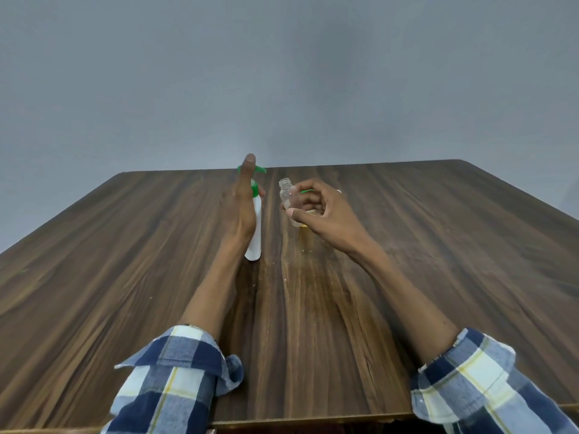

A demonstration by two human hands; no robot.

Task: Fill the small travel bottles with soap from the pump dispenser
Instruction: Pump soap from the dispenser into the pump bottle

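- Nearest are two plaid sleeves [169,380], rolled back at the near edge of the table [94,277].
- The left hand [238,208] stands against the white dispenser [255,233], fingers wrapped round its far side, thumb straight up in front of the green pump [259,169].
- The right hand [322,211] pinches a clear, uncapped bottle [287,195], held just right of the pump's spout; something green and something yellowish show behind its fingers, too hidden to name.
- Bare wood spreads wide on both sides, out to the far edge and the grey wall [282,73].
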